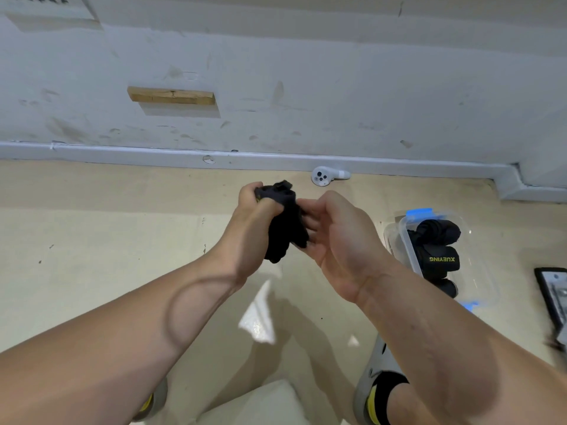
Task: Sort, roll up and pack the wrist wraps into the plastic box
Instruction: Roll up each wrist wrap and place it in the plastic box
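Black and bunched, the wrist wrap (283,231) is held in the air above the beige floor (107,240), between the two hands; the left grip (253,207) is closed around its upper end, fingers curled over the fabric, and the loose length hangs down from that fist toward the person, its long axis running far to near with a slight lean to the right; the right grip (336,234) sits just beside it with palm turned inward and fingertips against the wrap's right edge, but whether it pinches the cloth or only touches it I cannot tell; the clear plastic box (402,231) lies on the floor to the right, past the right grip and so nearer that hand, already holding several rolled wraps (438,256); judging by the slack tail, rolling is not yet finished, and the packing move would probably carry the roll rightward; a white controller (325,176) rests by the far wall.
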